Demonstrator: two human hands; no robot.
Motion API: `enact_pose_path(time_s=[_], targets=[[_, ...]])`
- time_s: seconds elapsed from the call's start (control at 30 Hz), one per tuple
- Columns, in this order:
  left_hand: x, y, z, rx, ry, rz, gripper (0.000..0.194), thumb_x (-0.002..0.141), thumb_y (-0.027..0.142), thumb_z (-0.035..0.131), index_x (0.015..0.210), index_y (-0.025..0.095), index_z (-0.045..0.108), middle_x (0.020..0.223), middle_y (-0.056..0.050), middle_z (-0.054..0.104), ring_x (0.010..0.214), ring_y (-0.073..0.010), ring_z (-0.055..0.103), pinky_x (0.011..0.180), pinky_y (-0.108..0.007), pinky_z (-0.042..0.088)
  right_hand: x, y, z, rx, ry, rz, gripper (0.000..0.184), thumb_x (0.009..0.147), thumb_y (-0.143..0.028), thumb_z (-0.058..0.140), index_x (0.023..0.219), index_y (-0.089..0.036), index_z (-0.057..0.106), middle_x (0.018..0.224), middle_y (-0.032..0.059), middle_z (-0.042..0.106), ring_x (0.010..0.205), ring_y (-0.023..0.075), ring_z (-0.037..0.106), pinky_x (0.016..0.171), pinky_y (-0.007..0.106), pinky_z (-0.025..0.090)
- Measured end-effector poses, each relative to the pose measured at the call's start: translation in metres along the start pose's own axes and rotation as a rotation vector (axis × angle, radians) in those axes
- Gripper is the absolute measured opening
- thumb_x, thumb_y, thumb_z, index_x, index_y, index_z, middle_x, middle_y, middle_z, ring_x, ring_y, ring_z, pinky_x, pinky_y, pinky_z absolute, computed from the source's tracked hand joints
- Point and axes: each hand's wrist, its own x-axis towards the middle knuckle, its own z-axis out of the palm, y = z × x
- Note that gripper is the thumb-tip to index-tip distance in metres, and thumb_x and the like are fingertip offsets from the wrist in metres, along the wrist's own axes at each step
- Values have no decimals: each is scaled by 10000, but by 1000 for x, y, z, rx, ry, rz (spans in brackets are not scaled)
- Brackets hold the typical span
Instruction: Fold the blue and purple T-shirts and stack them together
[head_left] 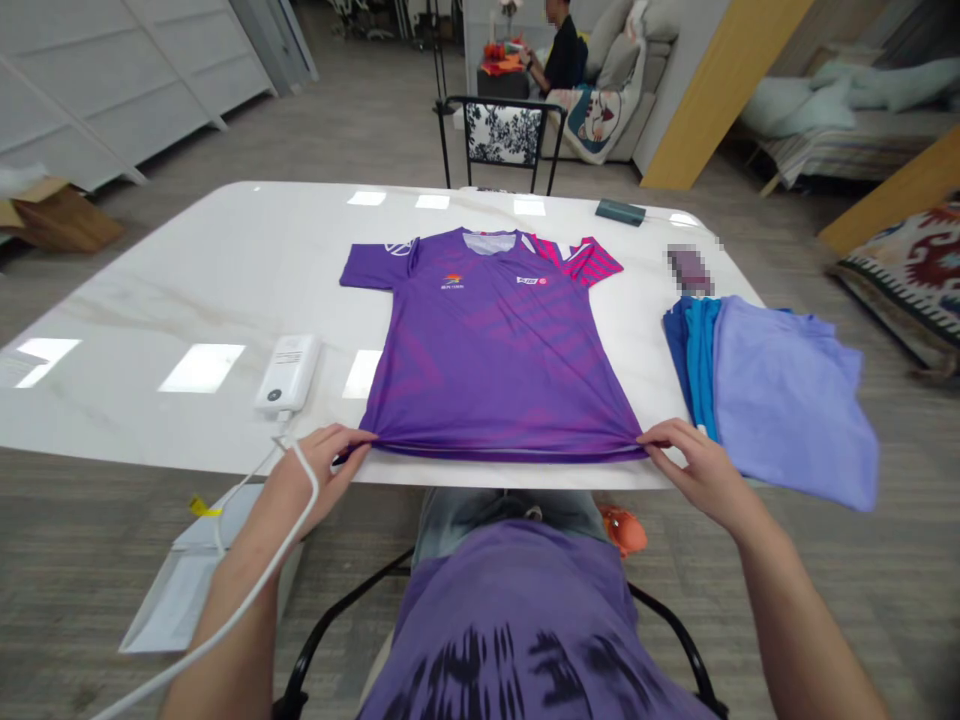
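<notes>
A purple sports jersey (495,350) with pink stripes on one shoulder lies flat, front up, on the white table (187,290), collar away from me. My left hand (322,470) pinches the hem's left corner at the table's near edge. My right hand (694,465) pinches the hem's right corner. Both hands are closed on the fabric, and the hem is drawn taut between them.
A stack of folded blue and lilac shirts (780,395) overhangs the table's right side. A white power bank (289,373) with a cable lies left of the jersey. A dark case (620,211) sits at the far edge, with a chair (499,135) and a seated person (559,55) beyond.
</notes>
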Motion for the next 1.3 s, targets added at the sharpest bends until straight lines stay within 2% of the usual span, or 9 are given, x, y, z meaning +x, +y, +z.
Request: enact_pose_path(time_s=[0.13,0.23,0.33,0.47,0.6,0.8,1.03,1.13,1.3], targets=[[-2,21,-1,-60,-92,-123,399,1028,687,678,1154,343,834,999,-26,833,889,-275,800,798,-393,647,11,-9,-23,22,-286,27,256,1124,-516,664,1240,-329,795,1212,73,800,1096,277,784,946,448,677],[46,39,11,-191,14,-94,415,1080,642,626,1327,350,786,1264,-40,833,1149,-302,804,1054,-445,660,64,-6,-36,-19,-293,43,352,1140,-577,609,1308,-322,784,1281,81,810,1140,288,784,989,460,674],[143,39,26,-290,194,0,494,1106,592,589,1478,285,696,1468,-105,754,1343,-310,734,1251,-511,571,164,18,-38,-91,-118,60,417,1152,-558,538,1353,-271,765,1289,120,816,1128,308,791,1046,500,664],[296,-1,34,-175,424,-77,519,1106,481,522,1516,176,612,1555,-188,647,1499,-315,599,1337,-522,471,315,72,-29,-192,22,147,490,1160,-412,502,1546,-157,663,1543,197,712,1415,332,704,1257,523,555],[393,-63,29,-21,377,-257,598,1101,435,503,1580,77,520,1675,-263,529,1632,-348,445,1422,-556,311,411,119,-16,-378,7,268,618,1184,-360,421,1735,-88,481,1755,227,521,1609,364,538,1360,563,418],[422,-133,33,55,132,-229,741,1118,537,422,1688,67,474,1834,-226,407,1769,-402,232,1444,-652,206,426,164,-11,-585,-150,343,751,1149,-688,367,1677,-207,601,1694,205,599,1516,457,594,1278,738,425],[425,-135,29,311,170,-437,962,1071,800,457,1566,-13,599,1747,-363,459,1645,-562,364,1337,-802,247,415,160,-22,-747,-125,499,920,1065,-875,396,1479,-138,758,1536,307,684,1490,545,591,1275,814,315],[450,-144,22,294,224,-332,861,1139,728,436,1521,-22,616,1726,-314,505,1608,-496,414,1358,-746,267,442,160,-16,-684,-63,340,958,1105,-842,280,1656,-138,625,1675,279,591,1571,514,531,1317,759,349],[485,-177,34,199,24,-239,794,1182,678,456,1673,57,513,1855,-219,367,1718,-435,278,1421,-731,143,473,186,10,-512,-183,243,946,1133,-805,196,1841,-199,363,1909,120,279,1772,386,280,1459,611,238]])
